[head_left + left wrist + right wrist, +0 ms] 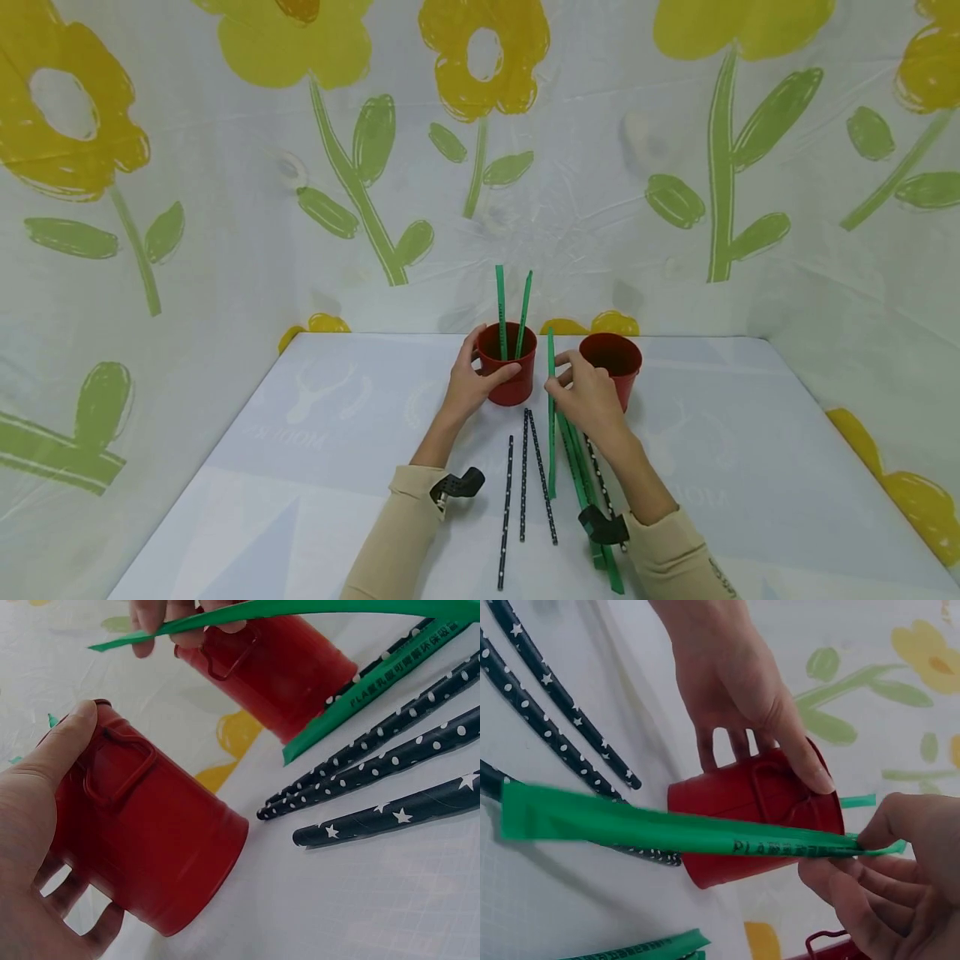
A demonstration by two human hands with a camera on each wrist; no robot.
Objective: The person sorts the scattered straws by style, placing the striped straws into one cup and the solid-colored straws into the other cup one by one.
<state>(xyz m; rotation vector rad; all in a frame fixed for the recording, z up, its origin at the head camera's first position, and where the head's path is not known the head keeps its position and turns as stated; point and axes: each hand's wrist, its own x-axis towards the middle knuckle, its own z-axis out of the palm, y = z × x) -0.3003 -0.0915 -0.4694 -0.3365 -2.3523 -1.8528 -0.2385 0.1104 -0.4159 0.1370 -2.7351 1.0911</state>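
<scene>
My left hand (467, 385) grips a small red metal bucket (516, 388), its thumb near the rim and its fingers round the far side. Two green paper-wrapped straws (502, 310) stand upright in that bucket. Between thumb and fingers, my right hand (592, 402) pinches another green wrapped straw (682, 829) near one end. Dark printing runs along its wrapper in the right wrist view. This straw is held to the right of the gripped bucket in the head view. A second red bucket (627, 390) stands just behind the right hand, partly hidden by it.
Dotted black straws (397, 761) and a star-patterned black straw (397, 816) lie on the white table (360, 500). More green wrapped straws (581, 479) lie in a bunch below the right forearm, beside another dotted straw (597, 471). A flower-printed sheet (570, 167) hangs behind.
</scene>
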